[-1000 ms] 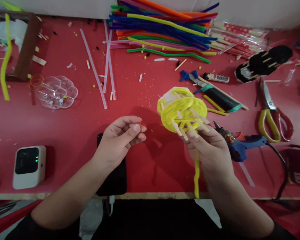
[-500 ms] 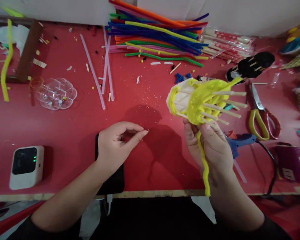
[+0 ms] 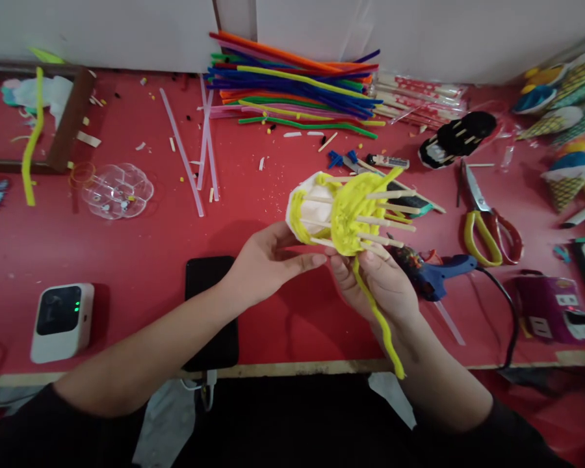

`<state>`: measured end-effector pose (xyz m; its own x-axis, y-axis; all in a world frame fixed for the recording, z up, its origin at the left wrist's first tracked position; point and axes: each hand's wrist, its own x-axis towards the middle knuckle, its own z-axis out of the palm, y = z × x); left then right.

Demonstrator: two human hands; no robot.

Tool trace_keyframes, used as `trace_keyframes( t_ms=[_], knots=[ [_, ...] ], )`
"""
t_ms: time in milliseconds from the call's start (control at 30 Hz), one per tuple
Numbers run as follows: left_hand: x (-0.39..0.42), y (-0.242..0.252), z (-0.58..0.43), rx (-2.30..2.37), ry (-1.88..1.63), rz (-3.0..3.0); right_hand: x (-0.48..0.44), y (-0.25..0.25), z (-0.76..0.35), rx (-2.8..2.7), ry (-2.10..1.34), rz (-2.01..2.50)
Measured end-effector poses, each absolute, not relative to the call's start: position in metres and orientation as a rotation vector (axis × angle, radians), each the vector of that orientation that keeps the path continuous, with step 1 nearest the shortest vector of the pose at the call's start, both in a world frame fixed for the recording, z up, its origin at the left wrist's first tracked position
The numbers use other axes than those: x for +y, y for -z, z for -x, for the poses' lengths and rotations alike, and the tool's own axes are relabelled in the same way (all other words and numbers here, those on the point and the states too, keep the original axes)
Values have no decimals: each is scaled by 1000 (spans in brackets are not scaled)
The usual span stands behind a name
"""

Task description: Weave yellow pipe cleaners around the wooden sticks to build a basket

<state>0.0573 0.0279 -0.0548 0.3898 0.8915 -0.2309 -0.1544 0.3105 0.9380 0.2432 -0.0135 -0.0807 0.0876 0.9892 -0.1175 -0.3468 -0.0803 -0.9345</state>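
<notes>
A small basket-like craft piece (image 3: 353,218), woven from yellow pipe cleaner around several wooden sticks on a white base, is tilted sideways above the table. My right hand (image 3: 385,286) pinches its lower side, sticks pointing right. A loose yellow pipe cleaner tail (image 3: 377,315) hangs below these fingers. My left hand (image 3: 268,260) is at the white base, thumb stretched toward the right fingertips and fingers apart. The left fingertips are partly hidden behind the base, so I cannot tell how firmly they touch it.
Colourful pipe cleaners (image 3: 297,84) lie at the back. Scissors (image 3: 482,221), a blue glue gun (image 3: 439,273) and its cable are on the right. A black phone (image 3: 212,325), a clear flower-shaped tray (image 3: 117,192) and a white device (image 3: 62,323) lie on the left.
The craft piece and my right hand have moved left in view. My left hand has moved right to the base, its thumb and fingers parting from a pinch.
</notes>
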Motion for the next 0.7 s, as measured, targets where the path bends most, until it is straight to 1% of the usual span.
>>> trace_keyframes(
  t_ms=[67,133,300,367,500,567,600,700],
  knots=[
    [34,56,-63,892,-813,-1016,-12,80,-244,-788,-1378,1021],
    [39,59,-62,993,-798,-1128,-10,78,-246,-732,-1360,964],
    [63,64,-38,1203,-783,-1859,-6,78,-259,-749,-1194,934],
    [76,62,-28,1140,-673,-2029,-6,79,-265,-798,-1178,931],
    [78,50,-16,815,-388,-2181,-5,79,-268,-840,-1191,900],
    [60,43,-12,779,-230,-2299,-4,75,-264,-774,-1192,875],
    [47,42,-10,814,-93,-2389,-3,73,-262,-729,-1192,860],
    [13,48,-6,736,224,-2547,-2,67,-257,-642,-1205,827]
  ],
)
